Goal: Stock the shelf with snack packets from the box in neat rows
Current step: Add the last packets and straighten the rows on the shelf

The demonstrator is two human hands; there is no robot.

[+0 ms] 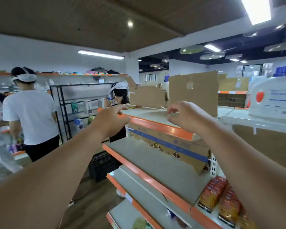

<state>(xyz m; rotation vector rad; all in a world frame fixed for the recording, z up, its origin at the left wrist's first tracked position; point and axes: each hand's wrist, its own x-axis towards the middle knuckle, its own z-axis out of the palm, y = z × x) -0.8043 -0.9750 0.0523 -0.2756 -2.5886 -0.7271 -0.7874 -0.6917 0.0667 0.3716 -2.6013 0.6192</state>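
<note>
- Both forearms reach up toward the top shelf (147,114).
- Left hand (112,119) and right hand (186,116) hover apart at its orange edge, fingers loosely curled, holding nothing.
- Cardboard box (193,93) stands on that shelf, just behind the right hand.
- Snack packets (211,194) lie in rows on a lower shelf (155,164).

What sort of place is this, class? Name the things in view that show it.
Probably a shop being stocked: tiered metal shelves with orange edge strips, snack packets in rows on a lower shelf, and opened cardboard boxes on top.
</note>
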